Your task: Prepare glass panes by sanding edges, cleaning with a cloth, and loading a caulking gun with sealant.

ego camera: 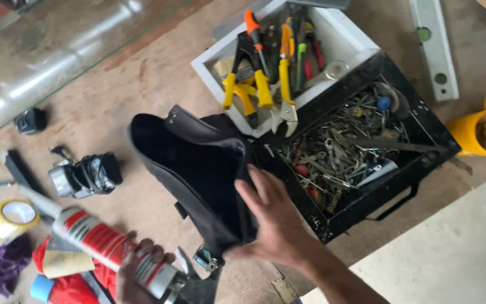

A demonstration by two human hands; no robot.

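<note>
Bottom edge, left of centre: left hand (pixel 136 269) closed around a caulking gun (pixel 108 247); its tube is white with a red label band and lies slanting up-left. Just under the tube, a red cloth (pixel 74 284) and a blue cap (pixel 41 287).

Bottom centre: right hand (pixel 277 219), fingers pinched on the rim of a black bag (pixel 192 169), holding its mouth open. Bag interior dark; contents cannot be told.

Lower left: purple rag (pixel 1 270), roll of clear tape (pixel 11 217). Mid-left on the floor (pixel 142 73): a black-and-silver bundle (pixel 85 175); further up-left, a small black object (pixel 30 121).

Right of bag, touching it: black tool tray (pixel 417 163) filled with loose screws and bits. Upper centre: white box (pixel 344 39) holding pliers and cutters with yellow and orange handles (pixel 260 73).

Upper right: pale spirit level (pixel 435 48). Right edge: yellow container (pixel 482 132).
</note>
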